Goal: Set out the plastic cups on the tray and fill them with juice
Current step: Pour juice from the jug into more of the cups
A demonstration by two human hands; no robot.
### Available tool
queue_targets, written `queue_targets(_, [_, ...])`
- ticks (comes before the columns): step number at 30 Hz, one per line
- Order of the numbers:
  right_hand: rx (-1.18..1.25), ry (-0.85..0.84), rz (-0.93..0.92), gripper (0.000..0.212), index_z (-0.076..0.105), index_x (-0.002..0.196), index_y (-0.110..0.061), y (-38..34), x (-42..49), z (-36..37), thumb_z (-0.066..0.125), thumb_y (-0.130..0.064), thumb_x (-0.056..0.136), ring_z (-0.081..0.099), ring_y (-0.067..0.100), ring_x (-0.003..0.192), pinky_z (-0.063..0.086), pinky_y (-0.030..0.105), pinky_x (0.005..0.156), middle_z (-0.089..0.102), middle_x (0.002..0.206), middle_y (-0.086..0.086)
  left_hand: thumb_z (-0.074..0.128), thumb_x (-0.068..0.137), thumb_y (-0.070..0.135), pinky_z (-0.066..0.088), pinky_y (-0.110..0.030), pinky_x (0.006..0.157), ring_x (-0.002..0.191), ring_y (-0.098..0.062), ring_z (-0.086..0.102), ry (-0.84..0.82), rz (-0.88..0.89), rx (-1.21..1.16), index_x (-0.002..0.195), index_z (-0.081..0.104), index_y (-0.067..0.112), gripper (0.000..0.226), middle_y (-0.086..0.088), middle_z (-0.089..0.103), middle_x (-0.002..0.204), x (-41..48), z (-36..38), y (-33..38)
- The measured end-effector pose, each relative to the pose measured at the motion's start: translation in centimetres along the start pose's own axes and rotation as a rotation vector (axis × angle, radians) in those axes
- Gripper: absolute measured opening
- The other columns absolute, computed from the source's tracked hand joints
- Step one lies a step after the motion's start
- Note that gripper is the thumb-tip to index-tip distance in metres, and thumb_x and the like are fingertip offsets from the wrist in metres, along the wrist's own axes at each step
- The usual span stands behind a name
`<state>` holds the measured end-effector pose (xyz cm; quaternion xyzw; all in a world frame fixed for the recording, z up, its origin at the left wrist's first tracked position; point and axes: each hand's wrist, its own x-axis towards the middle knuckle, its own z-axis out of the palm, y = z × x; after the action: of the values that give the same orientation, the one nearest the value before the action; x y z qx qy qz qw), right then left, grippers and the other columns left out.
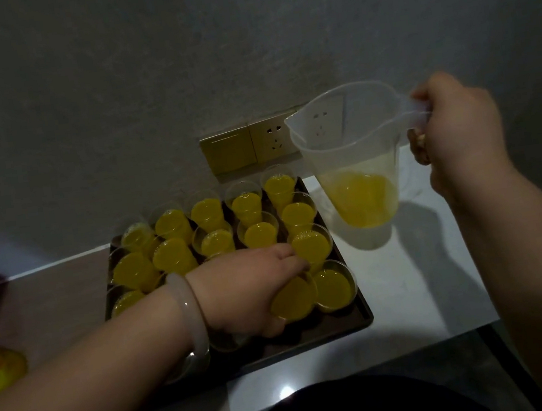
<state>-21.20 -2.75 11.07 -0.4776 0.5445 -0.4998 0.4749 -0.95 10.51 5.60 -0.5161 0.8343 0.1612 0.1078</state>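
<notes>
Both clenched: left hand (250,291) grips cup (294,298), right hand (459,125) jug (353,160) handle.

One view only, head-worn, wide-angle; looks forward and down from above the near edge of the worktop (409,273); faces the wall (141,67), which fills the upper half; close range; tray (347,328) near centre; left hand (246,291) at centre, arm from lower left; right hand (459,125) at upper right, arm from the right edge.

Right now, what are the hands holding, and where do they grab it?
The right hand holds the jug by its handle. The left hand grips a full cup round its side.
</notes>
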Motion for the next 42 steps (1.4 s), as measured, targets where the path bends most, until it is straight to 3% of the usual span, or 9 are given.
queue_targets(4, [-0.001, 0.005, -0.002, 0.03, 0.049, 0.054, -0.018, 0.4, 0.0, 0.0, 0.049, -0.021, 0.083, 0.038, 0.014, 0.047, 0.029, 0.029, 0.048, 0.044, 0.049, -0.002, 0.067, 0.081, 0.044, 0.037, -0.022, 0.097, 0.128, -0.012, 0.035, 0.047, 0.064, 0.083, 0.144, 0.033, 0.025, 0.074, 0.005, 0.042, 0.14, 0.1, 1.0, -0.3])
queue_targets(13, [-0.108, -0.01, -0.026, 0.031, 0.052, 0.058, -0.02, 0.8, -0.3, 0.3, 0.046, -0.022, 0.088, 0.043, 0.014, 0.055, 0.034, 0.032, 0.055, 0.048, 0.06, 0.0, 0.064, 0.082, 0.045, 0.039, -0.037, 0.105, 0.139, -0.017, 0.021, 0.081, 0.057, 0.135, 0.145, 0.036, 0.023, 0.072, 0.003, 0.044, 0.143, -0.1, 2.8, -0.4])
queue_targets(17, [-0.083, -0.009, -0.012, 0.036, 0.052, 0.047, -0.018, 1.0, -0.3, 0.5, 0.047, -0.022, 0.082, 0.04, 0.015, 0.053, 0.031, 0.032, 0.052, 0.046, 0.053, -0.001, 0.063, 0.084, 0.043, 0.032, -0.038, 0.109, 0.142, -0.019, 0.014, 0.039, 0.06, 0.138, 0.147, 0.032, 0.023, 0.073, 0.004, 0.04, 0.146, 0.1, 3.1, -0.5])
queue_targets(23, [-0.065, -0.01, -0.025, 0.023, 0.047, 0.055, -0.018, 1.1, -0.8, 0.9, 0.048, -0.028, 0.075, 0.036, 0.015, 0.048, 0.028, 0.028, 0.047, 0.041, 0.049, -0.001, 0.06, 0.086, 0.041, 0.03, -0.037, 0.112, 0.144, -0.018, 0.008, -0.002, 0.054, 0.17, 0.148, 0.026, 0.024, 0.073, 0.004, 0.033, 0.15, 0.2, 3.3, -0.3])
queue_targets(28, [-0.059, -0.008, -0.039, 0.026, 0.05, 0.045, -0.018, 1.1, -1.2, 1.0, 0.047, -0.032, 0.068, 0.037, 0.018, 0.055, 0.028, 0.034, 0.053, 0.042, 0.047, -0.004, 0.06, 0.086, 0.043, 0.024, -0.036, 0.113, 0.145, -0.019, 0.005, 0.02, 0.059, 0.167, 0.15, 0.024, 0.024, 0.075, 0.003, 0.023, 0.155, 0.1, 3.4, -0.4])
queue_targets(34, [-0.054, 0.005, -0.05, 0.025, 0.049, 0.048, -0.018, 1.4, -1.5, 1.2, 0.048, -0.032, 0.069, 0.039, 0.02, 0.055, 0.029, 0.036, 0.054, 0.043, 0.049, 0.0, 0.058, 0.087, 0.046, 0.019, -0.034, 0.115, 0.145, -0.018, 0.001, -0.001, 0.048, 0.191, 0.152, 0.017, 0.022, 0.08, 0.002, 0.018, 0.156, 0.2, 3.5, -0.1])
queue_targets(37, [-0.086, -0.01, -0.059, 0.026, 0.051, 0.055, -0.019, 1.4, -1.8, 1.1, 0.049, -0.029, 0.079, 0.042, 0.019, 0.057, 0.032, 0.037, 0.057, 0.046, 0.056, 0.002, 0.06, 0.086, 0.047, 0.017, -0.033, 0.116, 0.145, -0.017, -0.002, -0.033, 0.037, 0.182, 0.152, 0.013, 0.022, 0.085, 0.003, 0.014, 0.157, 0.1, 3.3, 0.0])
queue_targets(42, [-0.06, -0.012, -0.063, 0.021, 0.051, 0.056, -0.02, 1.2, -2.2, 1.1, 0.048, -0.031, 0.073, 0.041, 0.019, 0.057, 0.032, 0.037, 0.057, 0.046, 0.056, 0.002, 0.059, 0.084, 0.053, 0.016, -0.027, 0.117, 0.144, -0.01, 0.001, 0.027, 0.017, 0.09, 0.151, 0.02, 0.026, 0.082, 0.009, 0.018, 0.156, -0.5, 2.3, -0.3])
